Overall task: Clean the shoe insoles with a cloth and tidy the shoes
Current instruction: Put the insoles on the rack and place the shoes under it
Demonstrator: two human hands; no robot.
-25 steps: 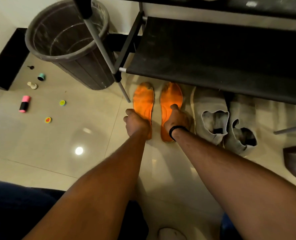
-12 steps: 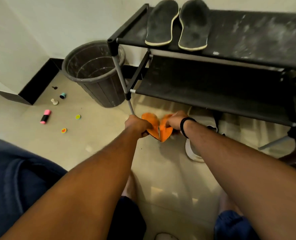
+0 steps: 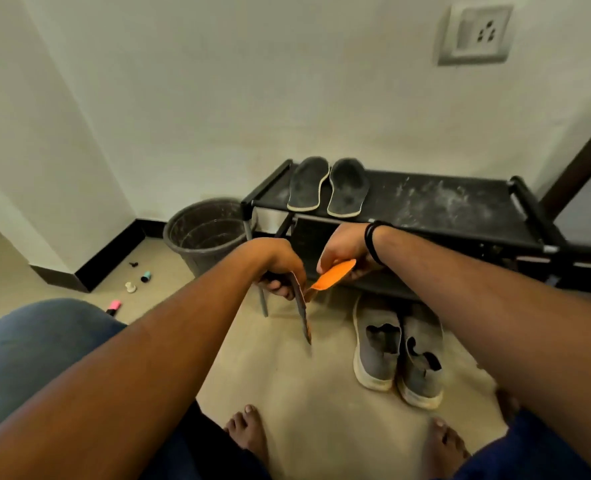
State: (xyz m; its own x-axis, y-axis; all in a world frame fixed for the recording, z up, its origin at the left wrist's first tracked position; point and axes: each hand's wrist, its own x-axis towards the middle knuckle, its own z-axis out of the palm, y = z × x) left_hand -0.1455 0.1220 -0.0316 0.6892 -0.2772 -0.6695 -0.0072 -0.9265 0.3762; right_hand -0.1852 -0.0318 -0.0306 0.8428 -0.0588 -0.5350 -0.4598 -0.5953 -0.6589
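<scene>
Floor tiles (image 3: 287, 382), pale and glossy, run up to a white wall behind the low black shoe rack (image 3: 436, 206), my landmark. On its dusty top shelf lie two dark grey insoles (image 3: 328, 187). Left of it stands a grey plastic bin (image 3: 204, 237); before it, a pair of grey slip-on shoes (image 3: 399, 351). My left hand (image 3: 280, 268) grips one orange insole (image 3: 302, 313) edge-on, its face unreadable. My right hand (image 3: 344, 249) pinches the other orange insole (image 3: 332, 275). I see no cloth.
</scene>
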